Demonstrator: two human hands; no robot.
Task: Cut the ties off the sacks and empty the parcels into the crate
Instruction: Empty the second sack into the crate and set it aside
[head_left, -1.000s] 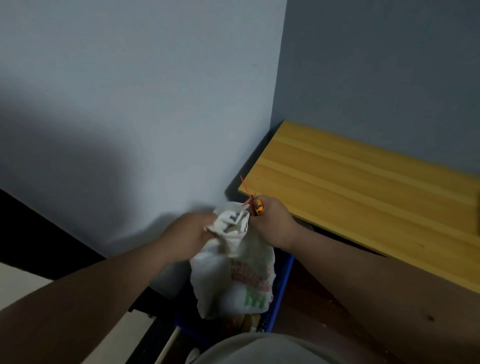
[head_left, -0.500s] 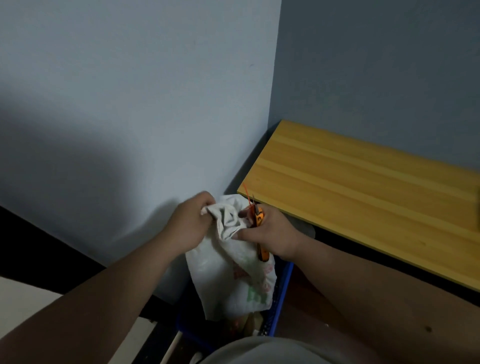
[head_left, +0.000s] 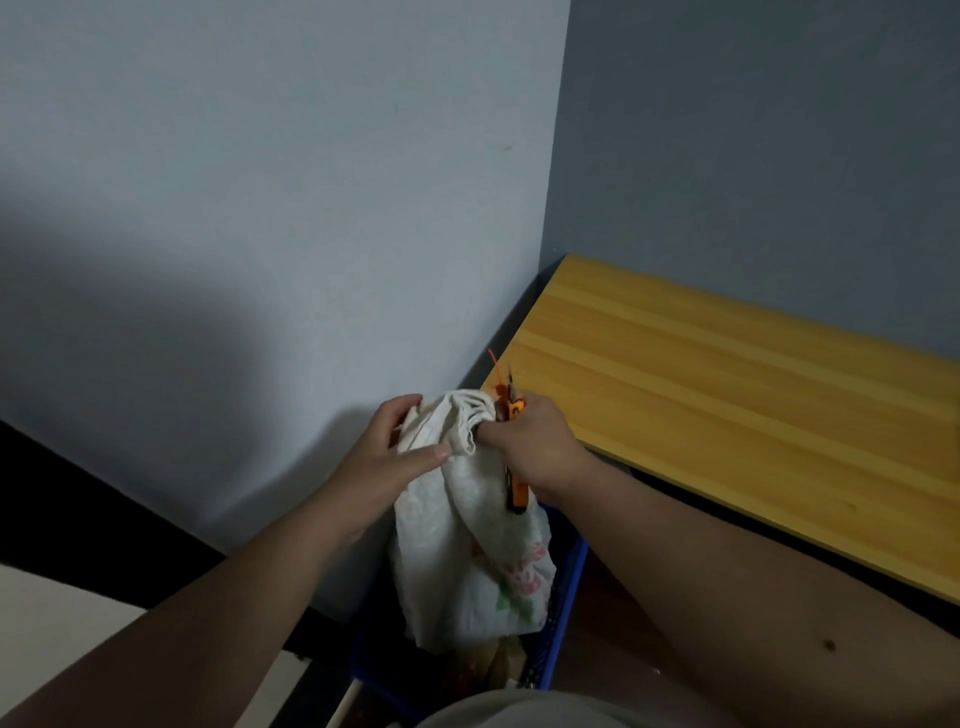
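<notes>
Sack (head_left: 467, 566): white, printed in red and green, hanging upright over the blue crate (head_left: 563, 597), lower end down inside it.
Sack mouth: gathered at the top between both hands, bunched folds showing; whether fully loose, cannot tell.
Tie (head_left: 497, 375): thin red strip sticking up beside the right hand, apparently off the sack neck (so judged cut, though the join is hidden).
Left hand (head_left: 387, 457): grip closed round the gathered cloth on its left side, thumb lying across the front.
Right hand (head_left: 530, 441): grip curled round an orange cutter (head_left: 517, 496), fingers also tucked into the cloth.
Crate contents: brownish shapes low beside the sack, too dim to name.
Bench (head_left: 727, 415): yellow wood, to the right, just beside the hands.
Done, by judgement: tie cutting on this sack.
Left: opening the mouth, tipping the parcels out; other sacks not in view.
</notes>
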